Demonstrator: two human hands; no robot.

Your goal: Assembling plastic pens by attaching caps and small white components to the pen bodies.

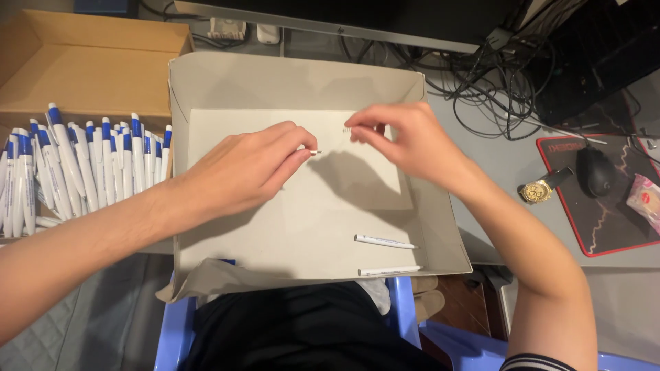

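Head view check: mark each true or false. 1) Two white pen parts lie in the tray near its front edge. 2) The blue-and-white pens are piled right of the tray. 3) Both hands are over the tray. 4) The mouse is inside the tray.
1) True: two white pen parts lie in the tray.
2) False: the blue-and-white pens are left of it.
3) True: the left hand and right hand each pinch a small piece.
4) False: the mouse sits on its pad.

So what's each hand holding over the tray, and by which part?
Left hand pinches a thin white pen part, grip hiding all but its tip. Right hand pinches something tiny at its fingertips; unclear what.
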